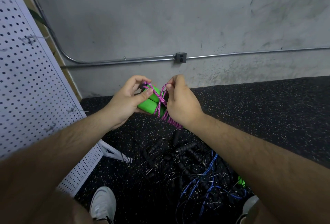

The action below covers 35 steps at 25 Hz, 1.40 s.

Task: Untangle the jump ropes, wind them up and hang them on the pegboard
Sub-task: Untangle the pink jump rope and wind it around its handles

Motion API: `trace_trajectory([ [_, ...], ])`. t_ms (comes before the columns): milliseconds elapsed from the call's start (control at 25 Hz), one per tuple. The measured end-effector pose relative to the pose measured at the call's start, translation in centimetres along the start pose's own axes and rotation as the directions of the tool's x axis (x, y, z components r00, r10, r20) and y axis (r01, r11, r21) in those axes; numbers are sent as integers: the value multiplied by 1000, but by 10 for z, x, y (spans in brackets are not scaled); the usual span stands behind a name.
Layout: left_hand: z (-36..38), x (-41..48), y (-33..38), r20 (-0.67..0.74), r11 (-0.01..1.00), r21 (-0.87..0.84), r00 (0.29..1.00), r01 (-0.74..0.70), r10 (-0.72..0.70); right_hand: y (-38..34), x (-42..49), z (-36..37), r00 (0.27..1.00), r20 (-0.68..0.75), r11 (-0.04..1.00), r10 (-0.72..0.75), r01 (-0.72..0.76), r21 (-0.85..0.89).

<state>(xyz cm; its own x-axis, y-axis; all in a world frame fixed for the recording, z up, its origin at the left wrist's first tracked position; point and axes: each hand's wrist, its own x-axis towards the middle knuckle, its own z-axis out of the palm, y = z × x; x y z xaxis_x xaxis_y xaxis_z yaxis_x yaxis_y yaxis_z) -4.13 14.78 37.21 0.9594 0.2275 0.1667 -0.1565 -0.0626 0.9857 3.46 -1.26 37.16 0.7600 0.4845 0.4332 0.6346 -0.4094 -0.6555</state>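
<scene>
At my feet, between my left shoe and my right shoe, a tangle of jump ropes lies on the speckled black floor. Thin dark cords loop over one another there, a blue cord runs through the right half, and several ribbed black handles lie across the top. A bit of bright green shows at the pile's right edge, just beside my forearm; I cannot tell what it belongs to.

Higher up, in front of me, I hold one rope clear of the pile. My left hand has its fingers curled round the two green handles, which lie side by side, and my thumb presses the pink rope down onto the upper one. The rope crosses over the handles in several turns. My right hand pinches a loop of that rope between thumb and fingertips just above the handles, and a wound bunch of the same cord hangs under my right wrist.

To my left stands the white pegboard, tilted in my view, its foot on the floor, with a few bare wire hooks sticking out of it.

Beyond everything is a grey concrete wall. A metal conduit runs along it low down and passes through a dark outlet box.
</scene>
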Motion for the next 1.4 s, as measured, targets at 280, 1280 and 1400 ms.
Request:
trace_trajectory([
  [280, -3, 0, 3, 90, 999, 53, 996, -2, -2, 1, -1, 2, 999, 0, 999, 34, -34, -15],
  [1280, -62, -47, -57, -324, 806, 555, 946, 205, -17, -28, -33, 102, 987, 142, 970, -76, 40, 239],
  [1400, -65, -64, -101, -349, 770, 580, 935, 266, -60, -15, -64, 136, 964, 263, 988, -36, -6, 157],
])
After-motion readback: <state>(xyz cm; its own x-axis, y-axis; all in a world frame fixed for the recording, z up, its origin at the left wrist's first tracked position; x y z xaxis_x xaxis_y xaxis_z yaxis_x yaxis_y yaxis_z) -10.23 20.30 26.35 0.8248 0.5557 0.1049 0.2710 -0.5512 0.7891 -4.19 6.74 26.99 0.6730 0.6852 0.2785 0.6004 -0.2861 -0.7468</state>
